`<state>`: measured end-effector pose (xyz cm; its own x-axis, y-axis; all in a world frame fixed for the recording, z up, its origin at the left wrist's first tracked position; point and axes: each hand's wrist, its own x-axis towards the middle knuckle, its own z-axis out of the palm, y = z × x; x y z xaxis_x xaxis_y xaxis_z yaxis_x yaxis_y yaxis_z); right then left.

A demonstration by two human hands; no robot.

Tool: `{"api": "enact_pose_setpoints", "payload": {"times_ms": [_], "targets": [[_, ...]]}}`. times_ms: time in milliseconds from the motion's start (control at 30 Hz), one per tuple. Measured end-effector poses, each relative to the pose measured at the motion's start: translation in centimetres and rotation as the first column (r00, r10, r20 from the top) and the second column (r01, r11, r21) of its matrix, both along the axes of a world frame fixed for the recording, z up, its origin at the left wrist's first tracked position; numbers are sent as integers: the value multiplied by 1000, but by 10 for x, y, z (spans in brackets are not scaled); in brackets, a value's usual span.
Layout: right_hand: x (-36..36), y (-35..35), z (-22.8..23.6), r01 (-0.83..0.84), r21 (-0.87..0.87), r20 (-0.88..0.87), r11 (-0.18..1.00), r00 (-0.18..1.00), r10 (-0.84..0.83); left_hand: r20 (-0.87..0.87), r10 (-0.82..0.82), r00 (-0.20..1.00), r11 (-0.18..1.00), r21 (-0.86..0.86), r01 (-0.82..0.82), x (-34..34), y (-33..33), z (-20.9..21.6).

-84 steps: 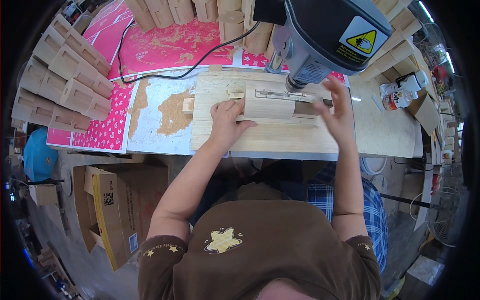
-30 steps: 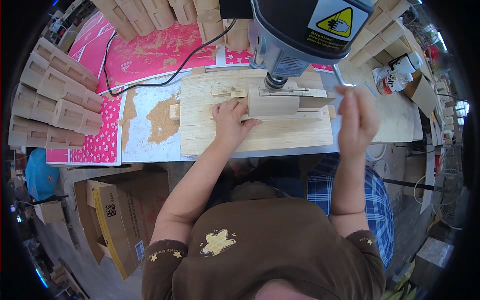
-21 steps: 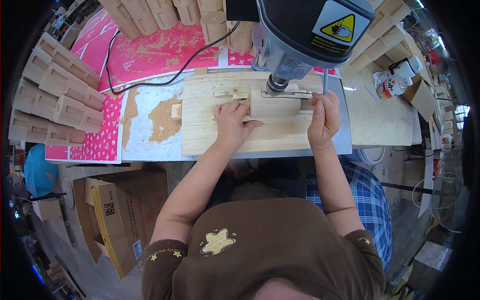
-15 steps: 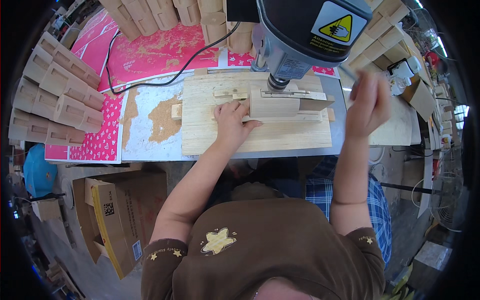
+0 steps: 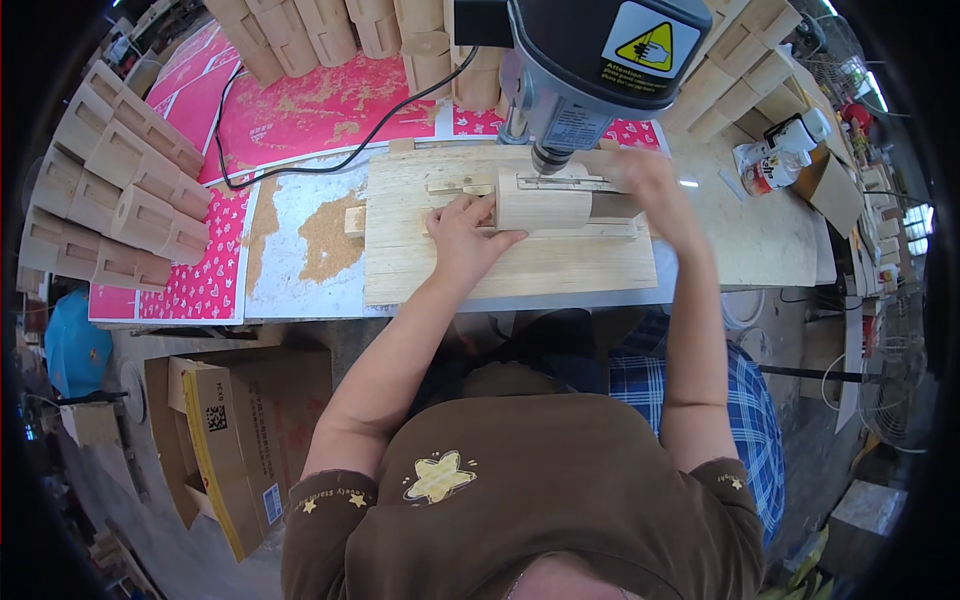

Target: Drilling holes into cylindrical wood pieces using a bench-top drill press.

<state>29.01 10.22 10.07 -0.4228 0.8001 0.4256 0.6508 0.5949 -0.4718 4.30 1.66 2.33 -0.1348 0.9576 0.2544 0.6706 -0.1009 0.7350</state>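
A pale wooden cylinder (image 5: 543,208) with a slot in its top lies on its side in a fixture on a flat wooden board (image 5: 420,275). My left hand (image 5: 465,230) grips its left end, with the thumb along the near side and the other fingers bent against the end. Directly above the cylinder hangs the chuck (image 5: 550,158) of a dark drill press (image 5: 600,60). My right hand (image 5: 648,182) is at the fixture's right end, smeared by motion, so its fingers cannot be made out.
Slotted wooden cylinders (image 5: 160,222) are stacked at the left, with more along the back. A black cable (image 5: 345,163) crosses the pink, sawdust-strewn covering. White containers (image 5: 775,160) stand at the right. A cardboard box (image 5: 235,450) sits below the table's left side.
My right hand has come down and left, from the raised position right of the board to the fixture's right end. My left hand stays at the cylinder's left end.
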Motion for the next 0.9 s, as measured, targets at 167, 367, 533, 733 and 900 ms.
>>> {"api": "enact_pose_setpoints", "payload": {"times_ms": [167, 367, 533, 733, 900], "targets": [[-10, -31, -18, 62, 78, 199, 995, 977, -77, -41, -20, 999, 989, 147, 26, -25, -7, -5], [-6, -52, -19, 3, 103, 201, 995, 979, -24, 448, 57, 892, 993, 65, -96, -124, -70, 27], [-23, -90, -11, -104, 56, 173, 993, 981, 93, 708, 235, 666, 941, 5, -338, -201, -104, 47], [-35, -96, -15, -73, 42, 146, 996, 987, 67, 349, 523, 778, 805, 99, -585, -237, -126, 70], [-40, -91, -21, -86, 34, 129, 996, 988, 80, -118, 652, 749, 747, 270, -608, -258, -130, 85]]}}
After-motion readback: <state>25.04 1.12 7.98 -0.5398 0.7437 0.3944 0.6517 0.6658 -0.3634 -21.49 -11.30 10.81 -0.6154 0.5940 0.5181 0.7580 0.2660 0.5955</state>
